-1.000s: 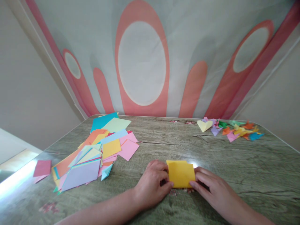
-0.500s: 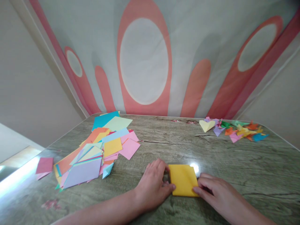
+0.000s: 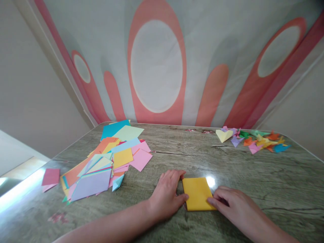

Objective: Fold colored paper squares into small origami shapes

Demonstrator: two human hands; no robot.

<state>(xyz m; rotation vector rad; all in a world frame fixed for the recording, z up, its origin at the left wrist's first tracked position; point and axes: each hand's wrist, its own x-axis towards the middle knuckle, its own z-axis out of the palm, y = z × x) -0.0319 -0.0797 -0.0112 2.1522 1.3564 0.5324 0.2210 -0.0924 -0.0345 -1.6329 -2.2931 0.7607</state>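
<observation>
A folded square of yellow paper (image 3: 197, 194) lies on the wooden table in front of me, between both hands. My left hand (image 3: 167, 192) holds its left side: the thumb presses on the left edge and the index fingertip is by the far left corner. At the right edge, my right hand (image 3: 231, 204) is closed in a pinch, its thumb on top of the paper and the fingers curled beside it. The undersides of the right fingers are hidden.
Many loose coloured sheets (image 3: 92, 184) are heaped at the left, with a small light-blue folded piece (image 3: 117, 183) beside them. Pink squares (image 3: 50, 177) lie further left. A cream paper heart (image 3: 224, 135) and several small folded paper figures (image 3: 265, 141) sit at the back right.
My left index finger has shifted slightly outward and away past the paper's far left corner. The small step at the paper's far right corner no longer shows. My right hand keeps its pinch.
</observation>
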